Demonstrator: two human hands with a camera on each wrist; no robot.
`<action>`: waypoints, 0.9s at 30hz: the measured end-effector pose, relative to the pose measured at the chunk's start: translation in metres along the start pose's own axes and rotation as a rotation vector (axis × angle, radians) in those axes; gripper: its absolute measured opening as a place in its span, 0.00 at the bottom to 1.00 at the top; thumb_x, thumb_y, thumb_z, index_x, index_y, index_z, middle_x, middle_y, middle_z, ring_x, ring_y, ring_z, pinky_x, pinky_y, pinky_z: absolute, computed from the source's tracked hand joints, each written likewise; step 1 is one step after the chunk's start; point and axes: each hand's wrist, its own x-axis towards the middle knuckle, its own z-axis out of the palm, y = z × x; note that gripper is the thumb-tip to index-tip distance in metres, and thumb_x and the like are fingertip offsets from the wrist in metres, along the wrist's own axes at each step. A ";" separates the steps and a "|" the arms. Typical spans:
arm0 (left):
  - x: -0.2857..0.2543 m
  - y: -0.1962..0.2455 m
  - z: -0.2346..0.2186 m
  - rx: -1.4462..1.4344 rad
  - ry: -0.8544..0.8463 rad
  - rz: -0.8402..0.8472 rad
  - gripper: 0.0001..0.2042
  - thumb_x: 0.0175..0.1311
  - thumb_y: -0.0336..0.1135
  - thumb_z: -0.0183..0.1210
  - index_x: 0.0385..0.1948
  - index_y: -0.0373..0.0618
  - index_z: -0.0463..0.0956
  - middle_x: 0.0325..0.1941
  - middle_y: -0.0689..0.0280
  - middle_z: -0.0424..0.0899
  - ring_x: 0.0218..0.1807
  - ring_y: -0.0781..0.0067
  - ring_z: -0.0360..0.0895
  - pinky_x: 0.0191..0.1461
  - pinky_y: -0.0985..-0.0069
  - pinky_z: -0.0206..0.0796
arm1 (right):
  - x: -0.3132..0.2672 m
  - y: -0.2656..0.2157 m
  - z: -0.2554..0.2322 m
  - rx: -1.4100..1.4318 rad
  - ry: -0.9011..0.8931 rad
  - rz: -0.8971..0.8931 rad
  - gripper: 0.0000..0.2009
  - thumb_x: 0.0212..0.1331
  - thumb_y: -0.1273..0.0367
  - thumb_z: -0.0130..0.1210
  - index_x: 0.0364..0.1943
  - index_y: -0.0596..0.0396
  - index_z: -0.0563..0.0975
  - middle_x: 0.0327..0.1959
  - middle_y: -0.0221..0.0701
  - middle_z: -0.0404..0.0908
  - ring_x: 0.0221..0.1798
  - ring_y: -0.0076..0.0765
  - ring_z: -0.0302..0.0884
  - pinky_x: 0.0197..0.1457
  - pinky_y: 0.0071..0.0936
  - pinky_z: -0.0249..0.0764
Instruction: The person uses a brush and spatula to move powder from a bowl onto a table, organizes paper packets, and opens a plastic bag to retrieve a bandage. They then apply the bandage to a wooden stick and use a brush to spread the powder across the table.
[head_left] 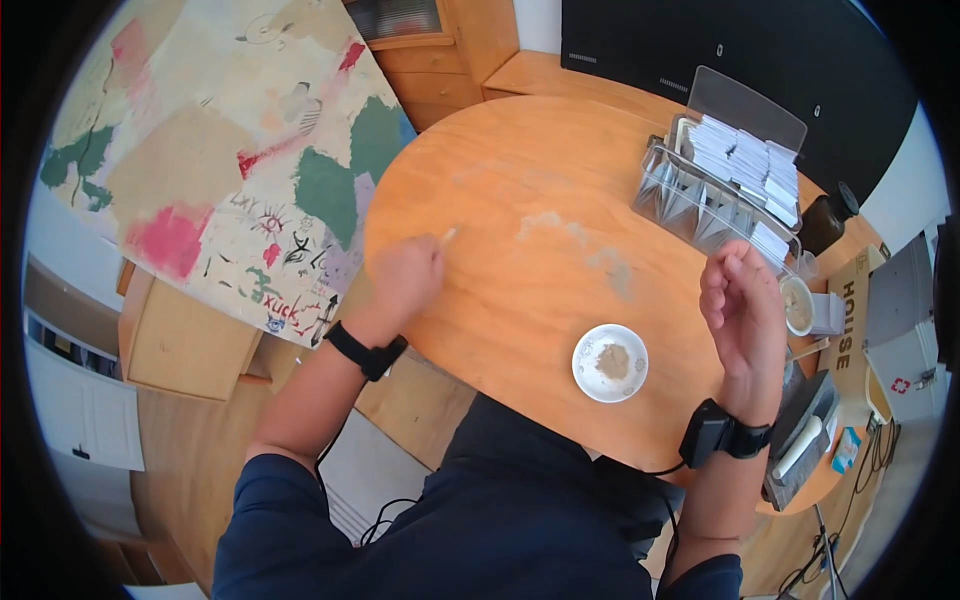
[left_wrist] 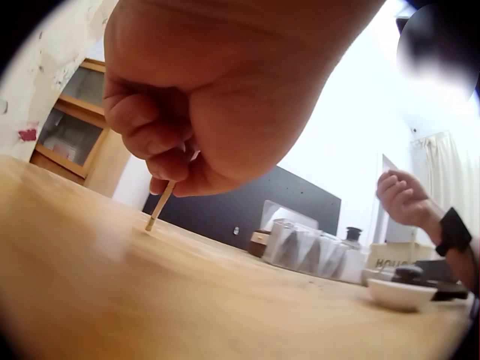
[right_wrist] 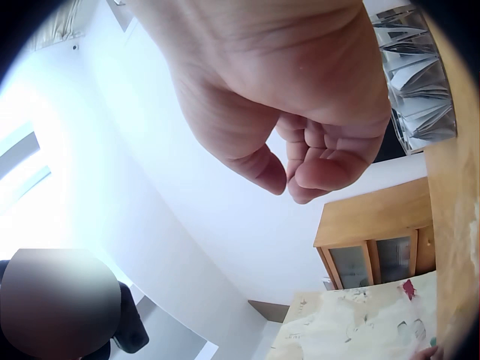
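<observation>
My left hand (head_left: 408,275) is low over the left part of the round wooden table (head_left: 500,330). In the left wrist view, that hand (left_wrist: 217,90) pinches a thin tan stick (left_wrist: 160,205) whose lower tip meets the tabletop. Raised near the table's right side is my right hand (head_left: 745,310), palm turned inward. Its fingers (right_wrist: 330,172) are loosely curled in the right wrist view, the thumb close to them, with nothing seen between. A small white bowl (head_left: 588,386) of beige powder (head_left: 613,362) stands between the hands, nearer the right one.
Pale powdery smears (head_left: 545,225) mark the middle of the table. At the back right are a clear organiser (head_left: 690,205) full of white packets, a dark bottle (head_left: 828,218) and a second bowl (head_left: 797,306). A dark tray (head_left: 800,450) lies at the right edge. A painted board (head_left: 200,150) is left.
</observation>
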 end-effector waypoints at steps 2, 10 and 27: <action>0.004 -0.006 0.001 0.074 0.062 -0.088 0.05 0.57 0.33 0.56 0.25 0.42 0.75 0.24 0.53 0.79 0.28 0.49 0.78 0.30 0.59 0.68 | 0.004 0.001 -0.005 0.038 -0.031 -0.017 0.04 0.63 0.71 0.51 0.36 0.56 0.72 0.26 0.27 0.74 0.24 0.18 0.67 0.22 0.13 0.62; -0.002 0.006 0.002 -0.032 0.011 -0.002 0.05 0.58 0.33 0.56 0.26 0.44 0.76 0.21 0.55 0.79 0.25 0.50 0.78 0.28 0.59 0.68 | 0.022 0.039 -0.056 0.564 -0.185 0.018 0.08 0.64 0.68 0.47 0.40 0.59 0.73 0.30 0.30 0.70 0.28 0.23 0.63 0.23 0.16 0.61; -0.045 0.041 -0.019 -0.031 -0.002 -0.029 0.05 0.56 0.32 0.56 0.25 0.41 0.74 0.20 0.53 0.78 0.24 0.47 0.77 0.27 0.57 0.68 | 0.020 0.067 -0.061 0.619 -0.283 0.026 0.13 0.62 0.64 0.48 0.43 0.61 0.72 0.32 0.34 0.70 0.31 0.28 0.65 0.28 0.21 0.64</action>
